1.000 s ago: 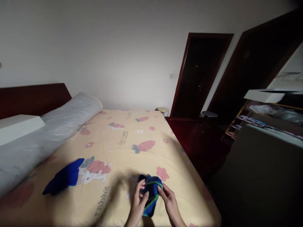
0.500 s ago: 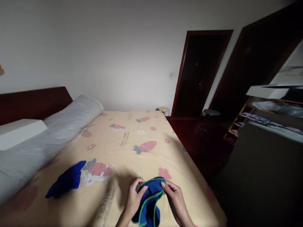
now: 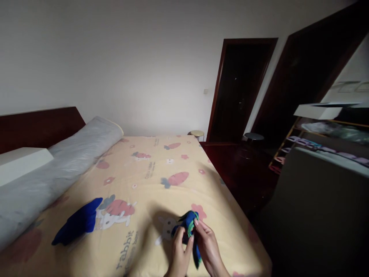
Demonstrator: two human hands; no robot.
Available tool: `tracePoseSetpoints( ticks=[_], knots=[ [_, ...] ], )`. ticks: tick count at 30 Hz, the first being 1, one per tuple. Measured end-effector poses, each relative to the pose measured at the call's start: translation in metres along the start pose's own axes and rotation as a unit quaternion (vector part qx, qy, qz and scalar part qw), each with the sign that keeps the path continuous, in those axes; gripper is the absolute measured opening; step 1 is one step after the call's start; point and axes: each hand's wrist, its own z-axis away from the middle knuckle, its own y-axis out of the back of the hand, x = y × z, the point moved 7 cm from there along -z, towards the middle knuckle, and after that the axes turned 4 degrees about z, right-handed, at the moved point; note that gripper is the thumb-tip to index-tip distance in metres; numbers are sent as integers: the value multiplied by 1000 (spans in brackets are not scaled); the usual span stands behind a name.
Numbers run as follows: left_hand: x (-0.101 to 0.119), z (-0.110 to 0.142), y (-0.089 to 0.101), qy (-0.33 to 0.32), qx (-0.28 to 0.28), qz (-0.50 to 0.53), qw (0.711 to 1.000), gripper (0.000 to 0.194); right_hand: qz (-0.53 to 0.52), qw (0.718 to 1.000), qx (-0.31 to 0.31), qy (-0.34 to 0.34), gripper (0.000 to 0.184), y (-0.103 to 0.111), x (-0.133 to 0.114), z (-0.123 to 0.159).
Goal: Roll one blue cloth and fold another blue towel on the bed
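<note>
A blue cloth with green edging [image 3: 189, 222] is bunched between my two hands above the near part of the bed. My left hand [image 3: 180, 250] is closed on its left side, thumb and fingers pinching the gathered fabric. On the right side my right hand [image 3: 208, 242] pinches the green edge between thumb and fingers. One end of the cloth hangs down between the hands. Its exact kind I cannot tell. To the left, apart from both hands, a plain blue cloth [image 3: 78, 223] lies crumpled on the bed.
The bed [image 3: 152, 200] has a yellow sheet printed with carrots and rabbits. A grey rolled bundle [image 3: 86, 146] and a white box [image 3: 24, 163] lie along the headboard [image 3: 43, 121]. Stools, dark doors and a shelf rack [image 3: 314, 132] stand beyond the bed's right edge.
My hands have come closer together, and the green-edged cloth has gone from spread to bunched. My left hand has shifted right. The plain blue cloth stays on the bed.
</note>
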Motion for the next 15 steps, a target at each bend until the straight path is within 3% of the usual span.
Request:
tracePoseSetpoints(
  ticks=[7, 11, 15],
  knots=[
    [30, -11, 17, -6, -52, 50, 997, 45, 42, 998, 19, 30, 40, 11, -20, 0],
    [41, -24, 61, 7, 47, 73, 996, 48, 52, 997, 55, 29, 40, 25, -25, 0],
    [61, -42, 122, -8, 141, 60, 988, 51, 47, 989, 128, 64, 35, 60, -46, -6]
  ],
)
